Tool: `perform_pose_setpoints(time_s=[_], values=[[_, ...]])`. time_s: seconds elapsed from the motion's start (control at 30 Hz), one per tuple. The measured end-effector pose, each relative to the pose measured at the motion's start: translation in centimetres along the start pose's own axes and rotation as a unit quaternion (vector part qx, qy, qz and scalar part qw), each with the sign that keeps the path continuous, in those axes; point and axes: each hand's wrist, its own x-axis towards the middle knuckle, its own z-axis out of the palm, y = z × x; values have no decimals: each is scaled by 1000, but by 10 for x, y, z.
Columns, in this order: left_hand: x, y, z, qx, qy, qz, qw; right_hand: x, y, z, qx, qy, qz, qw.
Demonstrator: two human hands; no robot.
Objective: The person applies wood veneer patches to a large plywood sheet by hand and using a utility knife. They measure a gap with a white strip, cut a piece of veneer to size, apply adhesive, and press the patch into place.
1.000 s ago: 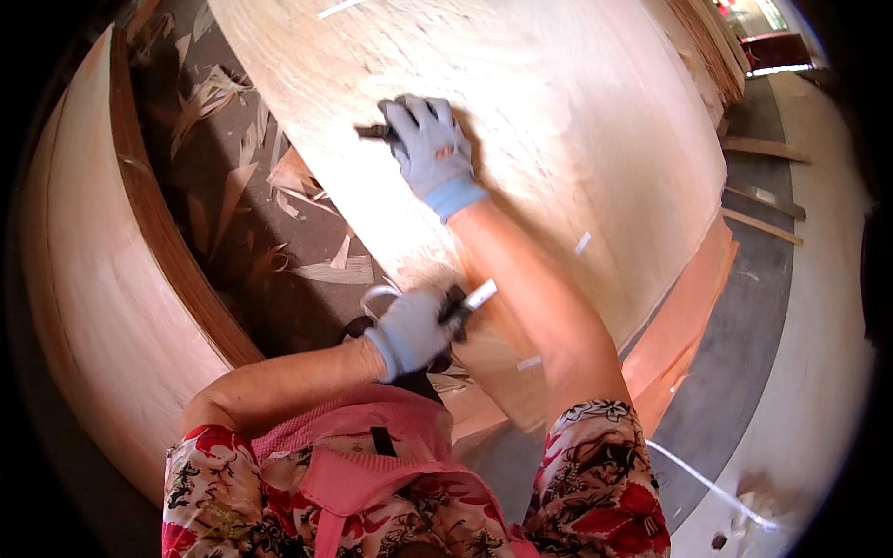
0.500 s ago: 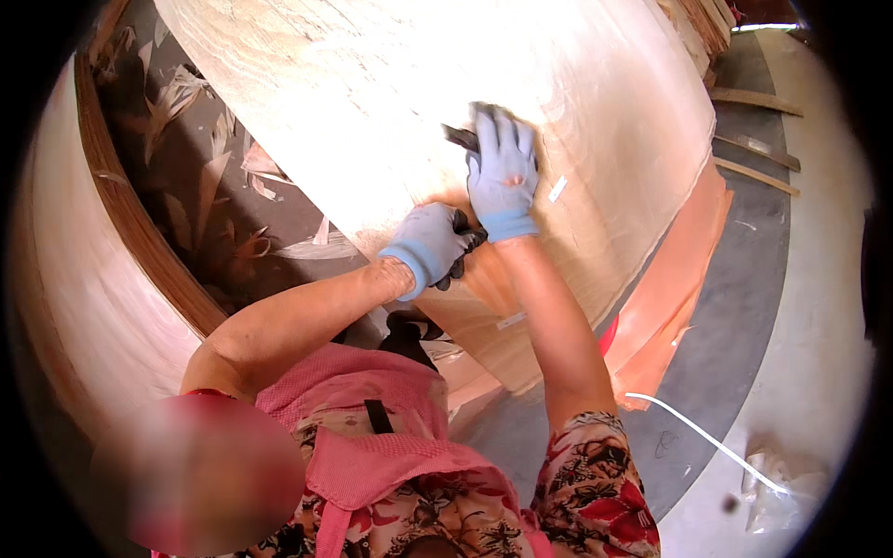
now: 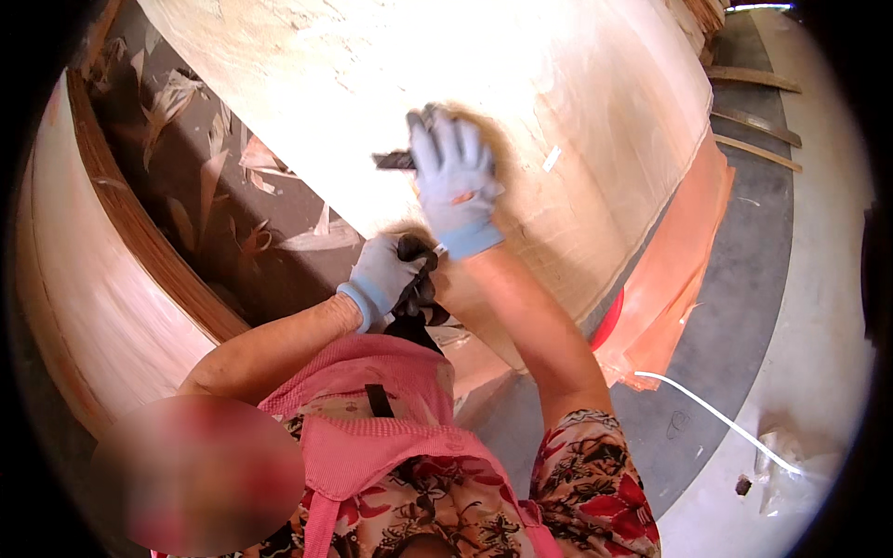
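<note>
Our right hand point(image 3: 456, 177) spreads over the wood sheet point(image 3: 595, 214), probably steadying it; we can't tell if it grips the dark tool point(image 3: 393, 162). At the sheet's near edge, our left hand point(image 3: 393, 270) pinches a white strip point(image 3: 440, 249).

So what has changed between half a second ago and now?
The right hand has moved left over the pale wood sheet; the left hand has moved left and back toward the body. I can't make out any new grasp or release. The right hand still has the dark object, and the white strip remains on the sheet.
</note>
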Motion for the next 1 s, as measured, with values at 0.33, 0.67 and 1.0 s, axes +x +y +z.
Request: perform_pose_setpoints(time_s=[0.33,0.67,1.0], values=[[-33,-46,18,294,83,343,888,-3,0,-2,145,-8,79,986],[45,97,-55,-58,76,100,990,103,56,-8,161,59,126,977],[53,76,-36,139,185,233,945,130,25,63,49,-17,-12,999]])
